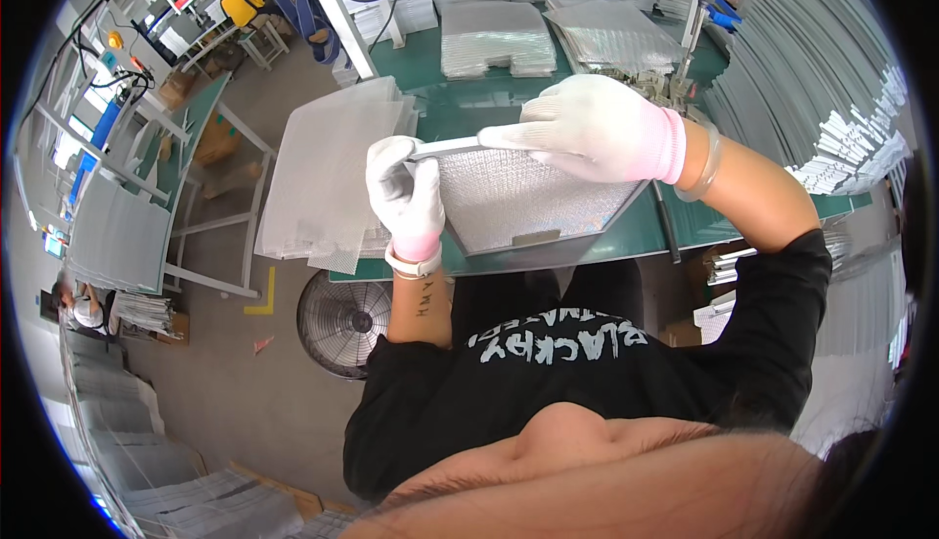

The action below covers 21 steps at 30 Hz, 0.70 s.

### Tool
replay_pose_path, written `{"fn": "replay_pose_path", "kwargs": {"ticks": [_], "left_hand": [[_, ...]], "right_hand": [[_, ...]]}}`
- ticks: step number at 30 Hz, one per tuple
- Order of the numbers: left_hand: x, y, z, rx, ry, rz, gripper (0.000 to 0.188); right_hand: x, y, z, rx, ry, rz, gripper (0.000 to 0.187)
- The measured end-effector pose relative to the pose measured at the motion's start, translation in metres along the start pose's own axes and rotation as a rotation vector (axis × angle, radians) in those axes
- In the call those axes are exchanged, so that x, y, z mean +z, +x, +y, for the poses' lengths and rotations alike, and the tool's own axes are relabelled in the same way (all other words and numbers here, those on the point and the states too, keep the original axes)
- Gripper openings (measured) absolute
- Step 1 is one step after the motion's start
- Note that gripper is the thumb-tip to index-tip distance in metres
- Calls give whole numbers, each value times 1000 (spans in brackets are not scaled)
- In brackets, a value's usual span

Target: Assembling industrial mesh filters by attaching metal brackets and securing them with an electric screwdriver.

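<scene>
A silvery mesh filter panel (pixel 533 202) with a thin metal frame is tilted up at the table's near edge, in front of my body. My left hand (pixel 406 195), in a white glove with a pink cuff, is closed on its upper left corner, thumb and fingers pinching the frame. Along the top edge lies my right hand (pixel 602 128), gloved the same way. Its index finger stretches left over the frame strip (pixel 455 147), and the other fingers are curled at the edge. The right hand partly hides the panel's upper right corner.
Loose mesh sheets (pixel 337 167) lie on the green table (pixel 469 99) at the left. Two mesh stacks (pixel 497 38) (pixel 616 32) lie beyond my hands. A metal press tool (pixel 693 25) stands at the back right, beside piled frame strips (pixel 851 138). A floor fan (pixel 337 324) stands below left.
</scene>
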<state>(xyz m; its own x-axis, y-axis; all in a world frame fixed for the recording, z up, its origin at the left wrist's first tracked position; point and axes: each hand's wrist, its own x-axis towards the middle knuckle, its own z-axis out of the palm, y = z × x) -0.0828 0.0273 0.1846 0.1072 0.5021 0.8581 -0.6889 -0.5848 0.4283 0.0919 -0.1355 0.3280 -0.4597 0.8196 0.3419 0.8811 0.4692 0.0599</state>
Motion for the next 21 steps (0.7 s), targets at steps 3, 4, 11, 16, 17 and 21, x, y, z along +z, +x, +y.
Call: {"fn": "replay_pose_path", "kwargs": {"ticks": [3, 4, 11, 16, 17, 21], "left_hand": [[-1, 0, -1, 23, 76, -20, 34], [-3, -4, -3, -3, 33, -36, 34], [9, -13, 1, -66, -74, -46, 32], [14, -13, -1, -68, -99, -31, 31], [12, -14, -2, -48, -63, -41, 32], [4, -19, -8, 42, -3, -119, 34]], "right_hand": [[-9, 2, -3, 21, -27, -17, 43], [-11, 3, -3, 16, -3, -25, 38], [10, 42, -32, -88, -413, 24, 11], [26, 54, -27, -126, -326, 76, 12], [27, 53, -27, -118, -322, 76, 12], [24, 43, -24, -9, -282, 47, 22]]}}
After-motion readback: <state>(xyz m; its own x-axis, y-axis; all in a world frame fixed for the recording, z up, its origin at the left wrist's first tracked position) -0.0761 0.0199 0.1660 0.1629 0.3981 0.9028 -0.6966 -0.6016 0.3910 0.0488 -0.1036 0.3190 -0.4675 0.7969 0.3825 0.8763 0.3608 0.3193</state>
